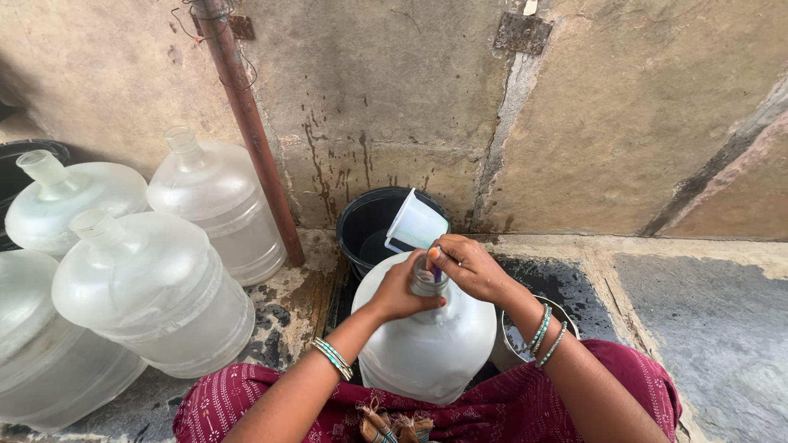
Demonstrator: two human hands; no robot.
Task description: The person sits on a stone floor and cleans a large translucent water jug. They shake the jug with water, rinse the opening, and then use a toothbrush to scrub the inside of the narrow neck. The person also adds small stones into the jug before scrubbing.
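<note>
From the head camera, you look down at a large translucent water jug [427, 344] standing on the wet stone floor [722, 328] just in front of your knees, upright, its neck pointing up. Your left hand [400, 289] wraps around that neck, grip closed on it. Your right hand [469, 264] holds a white plastic mug [416, 223] by its handle, grip closed, the mug tipped over the jug's mouth. Just behind the jug sits a black bucket [361, 226] with water in it, against the stained wall [574, 123]. A steel bowl [515, 340] peeks out beside the jug under your right forearm. To your left, four more big jugs [156, 295] stand close together, near a rusty vertical pipe [250, 131]. Bangles circle both your wrists, and maroon patterned cloth [509, 410] covers your lap
</note>
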